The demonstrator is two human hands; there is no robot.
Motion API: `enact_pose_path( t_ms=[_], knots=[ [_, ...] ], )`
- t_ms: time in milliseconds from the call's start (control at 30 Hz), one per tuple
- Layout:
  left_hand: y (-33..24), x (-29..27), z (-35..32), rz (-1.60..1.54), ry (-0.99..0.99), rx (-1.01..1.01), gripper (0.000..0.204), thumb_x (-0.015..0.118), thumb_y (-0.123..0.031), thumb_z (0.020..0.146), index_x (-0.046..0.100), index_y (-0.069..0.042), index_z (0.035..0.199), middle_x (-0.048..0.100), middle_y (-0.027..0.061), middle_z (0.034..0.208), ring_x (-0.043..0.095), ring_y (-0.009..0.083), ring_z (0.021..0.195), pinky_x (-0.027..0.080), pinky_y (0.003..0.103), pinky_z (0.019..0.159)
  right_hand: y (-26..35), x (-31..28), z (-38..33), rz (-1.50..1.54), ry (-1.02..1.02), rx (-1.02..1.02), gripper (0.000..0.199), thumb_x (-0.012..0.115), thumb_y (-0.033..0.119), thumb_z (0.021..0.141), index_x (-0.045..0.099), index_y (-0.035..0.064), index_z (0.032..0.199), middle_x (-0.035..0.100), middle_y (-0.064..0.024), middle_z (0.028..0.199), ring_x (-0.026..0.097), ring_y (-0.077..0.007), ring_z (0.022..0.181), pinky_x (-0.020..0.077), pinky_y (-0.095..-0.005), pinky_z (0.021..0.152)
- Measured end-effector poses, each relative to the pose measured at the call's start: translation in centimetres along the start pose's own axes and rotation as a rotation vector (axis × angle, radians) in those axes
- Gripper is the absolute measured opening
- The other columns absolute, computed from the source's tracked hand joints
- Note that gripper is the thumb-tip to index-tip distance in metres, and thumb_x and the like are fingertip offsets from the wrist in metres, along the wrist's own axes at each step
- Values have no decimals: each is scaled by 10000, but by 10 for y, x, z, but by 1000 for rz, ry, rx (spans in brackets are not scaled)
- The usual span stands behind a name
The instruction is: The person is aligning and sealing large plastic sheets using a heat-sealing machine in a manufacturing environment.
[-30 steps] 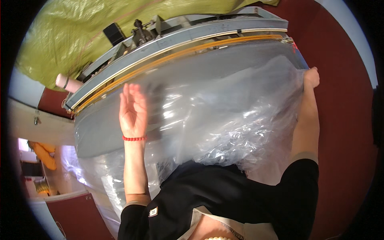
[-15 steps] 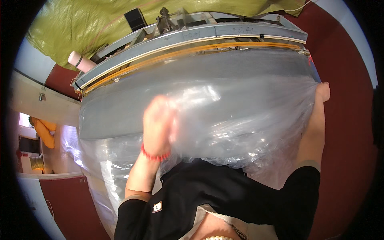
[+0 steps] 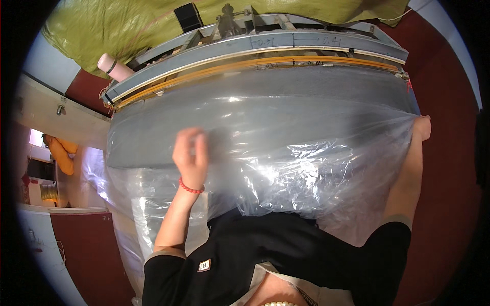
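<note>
- One person in a black top point(image 3: 286, 239) is facing a long worktable from its near side, and a white bead necklace point(image 3: 278, 304) is showing at the collar.
- A clear plastic sheet point(image 3: 306, 173) is covering most of the tabletop, bunching in shiny creases at the near edge and drooping at near left.
- The left hand point(image 3: 191, 153), wearing a red bead bracelet point(image 3: 191, 186), is hovering over the left half of the sheet; its fingers are blurring, and one cannot tell whether they are holding anything.
- At the right end, the right hand point(image 3: 422, 127) is gripping the sheet's edge in a closed fist, folds converging on it.
- Farther back, orange strips point(image 3: 255, 65) are running along the table's far edge, just before a grey metal frame point(image 3: 316, 40).
- A pink cylinder point(image 3: 115, 67) is leaning at the frame's far left.
- Beyond, a dark rectangular object point(image 3: 188, 18) is lying by a yellow-green tarp point(image 3: 117, 25), which is spreading across the far side.
</note>
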State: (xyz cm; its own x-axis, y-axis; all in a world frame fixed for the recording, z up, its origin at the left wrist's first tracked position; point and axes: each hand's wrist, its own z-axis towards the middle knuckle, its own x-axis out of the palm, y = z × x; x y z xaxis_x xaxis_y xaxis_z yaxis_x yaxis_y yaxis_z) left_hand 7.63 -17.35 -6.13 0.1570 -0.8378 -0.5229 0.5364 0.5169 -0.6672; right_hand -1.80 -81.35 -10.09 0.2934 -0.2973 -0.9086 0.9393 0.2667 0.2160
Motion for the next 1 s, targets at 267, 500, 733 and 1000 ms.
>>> enact_pose_path(
  t_ms=[267,500,733,1000],
  knots=[
    [-3,57,29,342,617,380,676,511,-436,793,334,22,1258,284,192,1341,221,356,1262,246,441,1000,1,8,6,12,-9,-37,292,455,295,840,549,58,984,603,-165,955,580,-334,891,465,-439,721],
    [10,44,19,441,455,310,534,579,-344,779,469,28,1146,470,201,1184,414,353,1131,361,396,915,-3,6,6,76,-11,33,288,456,314,835,576,89,969,605,-141,969,576,-333,900,459,-438,730],
    [45,69,67,344,2,-43,281,614,-115,737,556,-18,993,600,112,802,573,281,707,457,358,619,-97,64,77,1404,-29,132,235,638,241,775,618,30,877,626,-77,862,581,-177,750,463,-287,671],
    [80,52,82,171,-170,-36,137,526,-139,761,552,-37,674,552,94,744,520,234,688,415,355,617,-75,5,71,943,-97,10,232,609,223,792,634,-6,809,620,-63,777,556,-134,692,456,-272,656]
  ],
)
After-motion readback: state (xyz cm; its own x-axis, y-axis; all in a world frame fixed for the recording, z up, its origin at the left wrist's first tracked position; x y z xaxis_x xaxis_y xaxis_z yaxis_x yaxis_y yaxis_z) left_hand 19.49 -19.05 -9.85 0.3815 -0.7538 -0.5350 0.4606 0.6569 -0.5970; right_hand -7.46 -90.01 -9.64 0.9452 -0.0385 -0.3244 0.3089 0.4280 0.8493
